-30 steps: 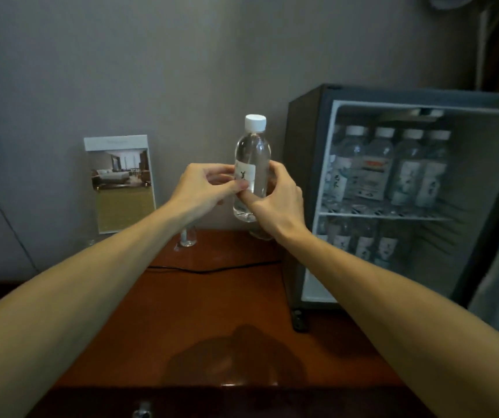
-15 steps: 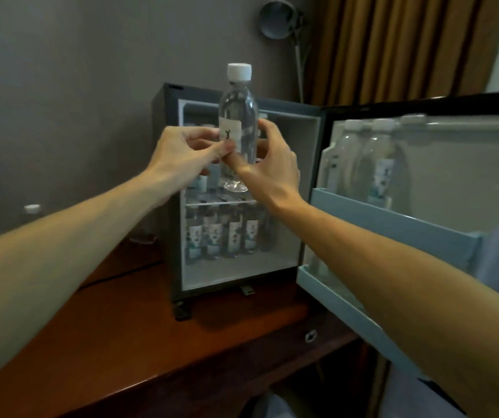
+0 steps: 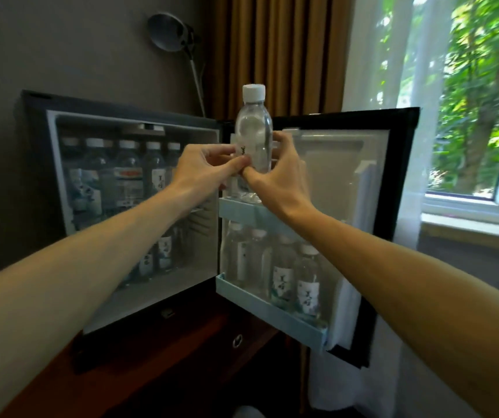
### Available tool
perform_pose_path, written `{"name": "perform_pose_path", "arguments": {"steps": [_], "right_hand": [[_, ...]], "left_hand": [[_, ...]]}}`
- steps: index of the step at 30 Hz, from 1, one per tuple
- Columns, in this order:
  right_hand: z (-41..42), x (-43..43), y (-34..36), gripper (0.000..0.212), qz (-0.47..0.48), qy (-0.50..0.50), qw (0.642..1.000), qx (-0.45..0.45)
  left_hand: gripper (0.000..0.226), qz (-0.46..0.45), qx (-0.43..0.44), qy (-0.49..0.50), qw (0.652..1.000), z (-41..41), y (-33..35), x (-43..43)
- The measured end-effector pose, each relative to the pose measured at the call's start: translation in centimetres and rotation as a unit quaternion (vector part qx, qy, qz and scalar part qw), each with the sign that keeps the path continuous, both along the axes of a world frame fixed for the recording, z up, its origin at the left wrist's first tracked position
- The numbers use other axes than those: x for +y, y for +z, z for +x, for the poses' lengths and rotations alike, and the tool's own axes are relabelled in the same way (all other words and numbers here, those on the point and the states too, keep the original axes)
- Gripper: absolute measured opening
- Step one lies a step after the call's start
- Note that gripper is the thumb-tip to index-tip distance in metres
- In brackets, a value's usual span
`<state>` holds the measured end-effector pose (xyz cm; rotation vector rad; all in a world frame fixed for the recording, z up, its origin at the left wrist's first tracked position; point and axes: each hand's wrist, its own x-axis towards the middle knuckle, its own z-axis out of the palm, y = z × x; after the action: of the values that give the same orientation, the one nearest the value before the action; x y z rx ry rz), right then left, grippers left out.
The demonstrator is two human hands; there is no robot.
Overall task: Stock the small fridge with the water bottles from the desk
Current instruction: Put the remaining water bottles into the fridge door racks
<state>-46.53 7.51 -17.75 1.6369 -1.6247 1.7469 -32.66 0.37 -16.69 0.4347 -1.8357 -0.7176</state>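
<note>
1. Head view: the clear plastic water bottle with a white cap (image 3: 254, 137) is upright in front of the open black fridge door (image 3: 405, 206). Its base is just over the hinge end of the pale blue upper door shelf (image 3: 236, 206).
2. A second ago the same bottle was held over the reddish-brown wooden worktop (image 3: 151, 372), left of the small black fridge (image 3: 35, 146). Half a second ago it was in front of the open cabinet, so it has travelled right across the fridge to the door.
3. That suggests the door's upper shelf is the chosen slot and the bottle is about to be set down. Whether its base already rests there cannot be told.
4. The left hand (image 3: 204, 167) pinches the bottle at label height with thumb and fingertips. The right hand (image 3: 278, 179) has its fingers curled round the far side, so both are grasping it.
5. The cabinet's upper wire shelf holds a row of white-capped labelled bottles (image 3: 127, 173), with more bottles (image 3: 163, 251) below it.
6. The pale blue lower door shelf (image 3: 266, 309) carries four bottles (image 3: 281, 273) side by side.
7. Hands and bottle hide most of the upper door shelf, so what it holds is unclear
</note>
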Motion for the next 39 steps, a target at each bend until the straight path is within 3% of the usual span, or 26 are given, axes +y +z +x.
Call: {"name": "perform_pose_path", "arguments": {"steps": [6,12,18,23,28,32,36,39], "right_hand": [[-3.3,2.4,0.0,0.059,0.015,-0.049,0.998,-0.029],[-5.0,3.3,-0.1,0.055,0.065,-0.094,0.993,-0.017],[-5.3,2.6,-1.0,0.048,0.143,-0.112,0.983,-0.016],[-5.3,1.8,-1.4,0.062,0.184,-0.14,0.973,0.017],[-5.2,1.6,-1.5,0.07,0.21,-0.196,0.956,0.065],[-4.5,1.4,-1.9,0.073,0.151,-0.21,0.963,0.074],[-1.8,0.7,-1.9,0.047,-0.068,-0.152,0.977,0.13],[1.0,-0.9,-1.9,0.031,-0.107,-0.086,0.979,0.152]], "left_hand": [[0.021,-0.01,-0.016,-0.044,0.999,-4.4,-0.4,0.4],[0.008,-0.003,-0.01,-0.048,0.999,-7.0,-1.3,0.4],[0.028,-0.016,-0.014,-0.002,1.0,-7.6,-2.9,0.0],[0.041,0.011,-0.018,0.042,0.999,-7.3,-3.6,-0.9],[0.038,0.015,-0.009,0.062,0.998,-7.5,-4.2,-0.7],[0.032,-0.006,-0.006,0.076,0.997,-7.7,-4.2,-0.1],[0.027,-0.002,0.011,0.107,0.994,-5.6,-4.3,-0.5],[0.034,-0.012,0.018,0.147,0.989,-2.3,-4.4,-1.4]]}}
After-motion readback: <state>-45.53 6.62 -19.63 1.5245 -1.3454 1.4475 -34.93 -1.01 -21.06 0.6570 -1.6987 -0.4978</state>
